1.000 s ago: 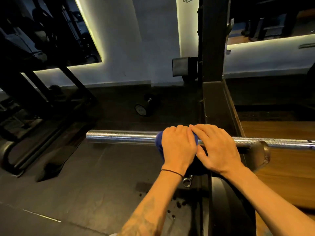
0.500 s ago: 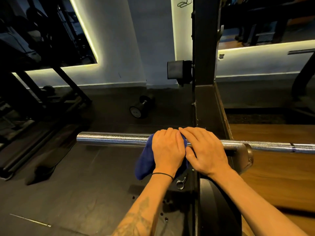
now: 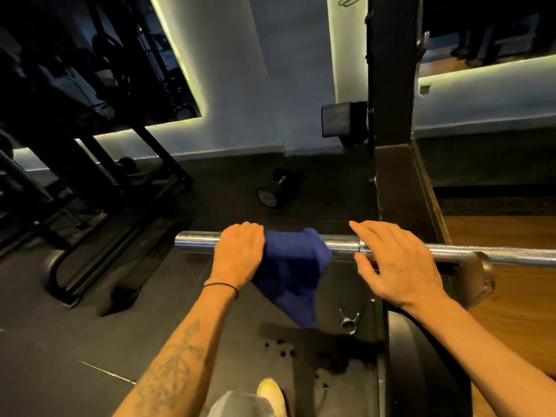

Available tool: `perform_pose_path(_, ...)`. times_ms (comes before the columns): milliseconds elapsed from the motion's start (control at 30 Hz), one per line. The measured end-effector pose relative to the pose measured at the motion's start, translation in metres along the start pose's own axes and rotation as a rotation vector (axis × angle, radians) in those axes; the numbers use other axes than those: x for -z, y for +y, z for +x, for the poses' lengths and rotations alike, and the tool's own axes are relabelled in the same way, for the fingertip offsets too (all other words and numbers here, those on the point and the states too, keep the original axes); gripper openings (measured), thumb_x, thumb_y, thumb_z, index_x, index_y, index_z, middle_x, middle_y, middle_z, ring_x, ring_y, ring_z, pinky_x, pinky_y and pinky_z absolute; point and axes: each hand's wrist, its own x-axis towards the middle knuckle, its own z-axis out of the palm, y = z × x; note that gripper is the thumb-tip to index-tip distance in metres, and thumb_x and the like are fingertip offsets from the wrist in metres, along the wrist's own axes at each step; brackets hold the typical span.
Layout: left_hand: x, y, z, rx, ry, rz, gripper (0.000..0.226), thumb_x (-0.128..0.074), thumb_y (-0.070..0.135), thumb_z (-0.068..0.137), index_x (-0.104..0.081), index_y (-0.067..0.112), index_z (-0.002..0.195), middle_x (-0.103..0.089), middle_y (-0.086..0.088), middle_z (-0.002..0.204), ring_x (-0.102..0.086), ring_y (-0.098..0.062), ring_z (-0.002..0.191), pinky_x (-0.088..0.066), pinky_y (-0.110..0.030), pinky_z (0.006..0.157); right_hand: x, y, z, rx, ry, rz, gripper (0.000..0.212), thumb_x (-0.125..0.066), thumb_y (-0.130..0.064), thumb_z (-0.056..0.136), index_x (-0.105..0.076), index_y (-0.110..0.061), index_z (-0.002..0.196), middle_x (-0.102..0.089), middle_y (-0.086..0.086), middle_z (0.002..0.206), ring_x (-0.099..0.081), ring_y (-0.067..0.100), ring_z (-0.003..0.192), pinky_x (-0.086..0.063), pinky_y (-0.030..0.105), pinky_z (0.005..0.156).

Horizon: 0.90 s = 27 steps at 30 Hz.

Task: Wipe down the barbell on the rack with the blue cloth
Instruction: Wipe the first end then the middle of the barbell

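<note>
- The left hand [image 3: 239,254] curls over the barbell [image 3: 346,246] sleeve near its free end, gripping the blue cloth [image 3: 293,266] draped there, probably to rub the steel.
- The right hand [image 3: 397,263] rests fingers-spread by the sleeve collar, likely steadying the bar.
- The rack upright [image 3: 394,191] crowds the inner side; a dumbbell [image 3: 272,191] and spring clip [image 3: 350,322] lie on the floor.

Dark gym floor [image 3: 126,341] and its load

A dumbbell [image 3: 272,191] is laid on its side near the wall; a spring collar [image 3: 349,321] and small dark specks [image 3: 279,346] are seen beside the rack [image 3: 391,176].

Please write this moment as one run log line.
left hand grips blue cloth on barbell sleeve | right hand rests on barbell
</note>
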Motion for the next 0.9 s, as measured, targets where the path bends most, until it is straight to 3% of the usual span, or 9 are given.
perform_pose_path(67, -0.011, -0.058, -0.012, 0.041, -0.088, 0.029, 0.011, -0.063, 0.001, 0.076, -0.056, 0.008, 0.071, -0.058, -0.015, 0.061, -0.056, -0.036, 0.049, -0.046, -0.037, 0.047, -0.003, -0.002, -0.001, 0.005, 0.011, -0.001, 0.055, -0.048, -0.041, 0.090, -0.060, -0.014, 0.136, -0.064, 0.004, 0.125, -0.061, 0.021, 0.112, -0.050, 0.035, 0.089)
perform_pose_path(133, -0.026, -0.110, -0.020, 0.094, -0.128, 0.027, 0.016, -0.066, -0.011, 0.071, -0.057, 0.002, 0.073, -0.058, -0.022, 0.062, -0.058, -0.041, 0.050, -0.050, -0.042, 0.050, -0.004, -0.003, 0.000, 0.009, 0.021, -0.002, 0.055, -0.049, -0.041, 0.089, -0.061, -0.013, 0.135, -0.065, 0.004, 0.125, -0.061, 0.021, 0.111, -0.051, 0.036, 0.088)
perform_pose_path(200, -0.040, -0.142, -0.024, 0.147, -0.181, 0.059, 0.008, -0.057, -0.010, 0.078, -0.060, -0.003, 0.080, -0.061, -0.028, 0.070, -0.061, -0.046, 0.060, -0.055, -0.055, 0.065, -0.005, -0.003, 0.002, 0.009, 0.023, 0.003, 0.055, -0.049, -0.041, 0.089, -0.061, -0.013, 0.134, -0.064, 0.004, 0.125, -0.062, 0.021, 0.111, -0.052, 0.036, 0.087)
perform_pose_path(333, -0.056, -0.146, -0.020, 0.279, -0.238, 0.108, 0.009, -0.052, -0.004, 0.091, -0.060, -0.002, 0.087, -0.064, -0.029, 0.083, -0.063, -0.048, 0.080, -0.038, -0.065, 0.101, -0.006, -0.003, 0.003, 0.005, 0.017, -0.020, 0.055, -0.049, -0.041, 0.089, -0.061, -0.013, 0.135, -0.064, 0.004, 0.125, -0.061, 0.020, 0.111, -0.050, 0.034, 0.088)
perform_pose_path(467, -0.038, -0.107, -0.020, 0.331, -0.168, 0.120, 0.019, -0.049, 0.003, 0.090, -0.054, 0.009, 0.073, -0.061, -0.021, 0.070, -0.060, -0.043, 0.066, -0.043, -0.064, 0.091, -0.006, -0.002, 0.001, 0.014, 0.008, -0.024, 0.055, -0.049, -0.041, 0.090, -0.060, -0.013, 0.135, -0.063, 0.005, 0.126, -0.061, 0.021, 0.112, -0.050, 0.034, 0.086)
perform_pose_path(567, -0.012, -0.061, -0.009, 0.237, -0.150, 0.096, 0.020, -0.038, 0.010, 0.084, -0.049, 0.016, 0.069, -0.059, -0.015, 0.065, -0.057, -0.037, 0.061, -0.046, -0.050, 0.080, -0.006, -0.003, 0.000, 0.022, 0.018, -0.031, 0.055, -0.047, -0.041, 0.091, -0.060, -0.012, 0.136, -0.064, 0.006, 0.126, -0.061, 0.022, 0.112, -0.050, 0.034, 0.084)
perform_pose_path(700, 0.022, 0.056, 0.013, 0.166, -0.114, -0.059, 0.020, -0.044, 0.018, 0.088, -0.057, 0.021, 0.073, -0.062, -0.005, 0.071, -0.060, -0.029, 0.067, -0.031, -0.038, 0.065, -0.007, -0.004, 0.000, 0.010, 0.032, -0.016, 0.058, -0.046, -0.039, 0.092, -0.056, -0.009, 0.141, -0.064, 0.008, 0.130, -0.061, 0.024, 0.116, -0.050, 0.036, 0.089)
perform_pose_path(767, 0.036, 0.125, 0.017, 0.193, 0.020, -0.345, 0.022, -0.044, 0.024, 0.092, -0.056, 0.024, 0.074, -0.059, 0.000, 0.073, -0.057, -0.023, 0.070, -0.035, -0.038, 0.069, -0.008, -0.003, -0.002, 0.008, 0.053, 0.020, 0.057, -0.045, -0.036, 0.093, -0.056, -0.007, 0.141, -0.062, 0.011, 0.135, -0.060, 0.026, 0.120, -0.050, 0.040, 0.095)
perform_pose_path(900, 0.043, 0.183, 0.014, 0.356, 0.208, -0.907, 0.025, -0.041, 0.028, 0.099, -0.064, 0.018, 0.102, -0.064, 0.002, 0.097, -0.056, -0.017, 0.092, -0.040, -0.040, 0.102, -0.007, -0.001, -0.005, 0.013, 0.121, 0.128, 0.049, -0.041, -0.025, 0.098, -0.057, -0.003, 0.138, -0.061, 0.012, 0.137, -0.060, 0.024, 0.123, -0.045, 0.034, 0.105)
